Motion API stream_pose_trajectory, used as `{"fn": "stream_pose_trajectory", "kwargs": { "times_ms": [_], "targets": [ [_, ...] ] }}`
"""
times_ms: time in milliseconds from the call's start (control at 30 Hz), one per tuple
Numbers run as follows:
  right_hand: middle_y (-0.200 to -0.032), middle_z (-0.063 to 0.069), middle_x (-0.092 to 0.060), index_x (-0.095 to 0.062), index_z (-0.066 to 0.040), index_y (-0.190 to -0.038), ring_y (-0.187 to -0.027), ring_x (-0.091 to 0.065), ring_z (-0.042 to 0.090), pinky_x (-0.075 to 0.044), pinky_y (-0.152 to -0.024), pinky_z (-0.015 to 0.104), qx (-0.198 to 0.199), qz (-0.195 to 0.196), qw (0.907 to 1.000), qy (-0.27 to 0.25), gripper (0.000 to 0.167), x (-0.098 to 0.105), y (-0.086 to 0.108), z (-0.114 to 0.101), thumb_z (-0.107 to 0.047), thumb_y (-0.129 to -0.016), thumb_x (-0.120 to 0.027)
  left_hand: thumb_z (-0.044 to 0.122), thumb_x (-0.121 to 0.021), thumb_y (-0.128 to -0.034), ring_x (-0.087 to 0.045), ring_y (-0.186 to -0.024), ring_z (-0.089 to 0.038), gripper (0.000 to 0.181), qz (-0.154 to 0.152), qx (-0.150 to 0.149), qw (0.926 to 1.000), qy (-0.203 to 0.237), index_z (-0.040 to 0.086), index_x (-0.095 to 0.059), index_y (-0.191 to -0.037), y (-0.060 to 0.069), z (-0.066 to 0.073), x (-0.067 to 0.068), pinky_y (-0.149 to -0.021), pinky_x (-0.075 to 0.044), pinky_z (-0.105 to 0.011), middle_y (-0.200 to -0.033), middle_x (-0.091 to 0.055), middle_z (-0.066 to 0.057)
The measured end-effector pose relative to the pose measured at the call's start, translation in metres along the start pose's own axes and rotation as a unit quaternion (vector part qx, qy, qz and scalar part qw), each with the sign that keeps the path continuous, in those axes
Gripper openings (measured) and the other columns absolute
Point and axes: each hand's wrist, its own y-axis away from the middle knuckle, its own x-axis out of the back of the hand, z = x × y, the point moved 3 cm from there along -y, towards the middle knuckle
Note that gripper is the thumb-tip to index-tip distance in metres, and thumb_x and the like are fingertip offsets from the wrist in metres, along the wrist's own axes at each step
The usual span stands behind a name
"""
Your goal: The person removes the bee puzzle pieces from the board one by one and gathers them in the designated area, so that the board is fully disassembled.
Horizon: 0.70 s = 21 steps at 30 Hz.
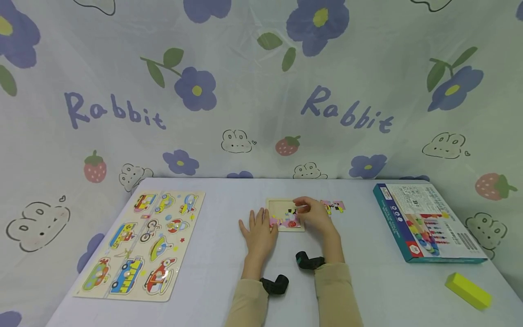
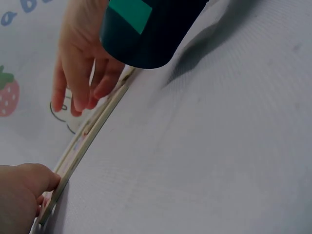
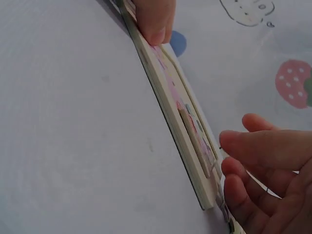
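Some way along, judging by the puzzle tray (image 1: 282, 209) near the far edge of the bench (image 1: 220, 254): filled low down, bare above, with loose pieces (image 1: 336, 205) left beyond its right edge. Touches it with left hand (image 1: 260, 235), fingers spread; holds right hand (image 1: 318, 219) by its right edge, fingers parted, pinching nothing visible.

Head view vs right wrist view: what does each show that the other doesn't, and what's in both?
Only head: the flat wooden vehicle puzzle board on the left, the teal-and-white rectangular box and yellow rectangular block on the right, plus the tan fabric sleeves.

Only right wrist: the tan side edge of a printed puzzle piece, seen nearly edge-on.

Both: the shallow pale-wood puzzle frame, the left hand touching it, the right hand at its right side, and the strawberry-and-rabbit-print backdrop.
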Motion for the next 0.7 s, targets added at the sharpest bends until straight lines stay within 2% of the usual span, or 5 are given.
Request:
{"fn": "stream_pose_trajectory", "kwargs": {
  "times_ms": [133,233,533,700],
  "targets": [
    [-0.101,0.004,-0.064,-0.065,-0.01,-0.111,-0.074,-0.049,0.016,-0.04,-0.063,0.029,0.013,-0.013,0.9969,0.076,0.038,-0.0051,-0.0011,-0.0034,-0.002,-0.074,-0.07,0.032,-0.054,-0.0902,-0.022,-0.137,-0.037,0.054,-0.001,0.001,1.0,0.0,0.004,-0.046,-0.136,0.0005,0.0,-0.0002,-0.103,-0.002,-0.066,-0.142,-0.041,-0.011],
    [-0.097,0.005,-0.065,-0.066,-0.008,-0.109,-0.067,-0.045,0.016,-0.036,-0.058,0.027,0.039,-0.017,0.9939,0.102,0.038,-0.0066,-0.0021,-0.0059,-0.002,-0.072,-0.071,0.032,-0.054,-0.0901,-0.021,-0.137,-0.036,0.054,-0.001,0.001,1.0,0.001,0.004,-0.046,-0.136,0.0006,-0.0004,-0.0003,-0.103,-0.002,-0.065,-0.142,-0.041,-0.011],
    [-0.091,0.006,-0.054,-0.066,-0.013,-0.11,-0.076,-0.046,0.019,-0.039,-0.065,0.029,0.061,0.0,0.9903,0.125,0.044,-0.009,-0.0024,-0.0105,0.004,-0.07,-0.073,0.032,-0.053,-0.0899,-0.023,-0.136,-0.037,0.053,0.001,-0.002,1.0,0.0,0.004,-0.047,-0.135,0.0005,-0.0005,0.0,-0.103,-0.003,-0.065,-0.141,-0.042,-0.01],
    [-0.092,0.008,-0.057,-0.065,-0.009,-0.111,-0.078,-0.053,0.019,-0.045,-0.069,0.032,0.078,0.009,0.9921,0.098,0.044,-0.0067,-0.002,-0.0091,0.01,-0.072,-0.068,0.033,-0.052,-0.0907,-0.022,-0.137,-0.036,0.054,-0.004,0.0,1.0,-0.002,0.004,-0.045,-0.136,-0.0002,-0.001,-0.0006,-0.103,-0.003,-0.065,-0.142,-0.041,-0.01]
  ]
}}
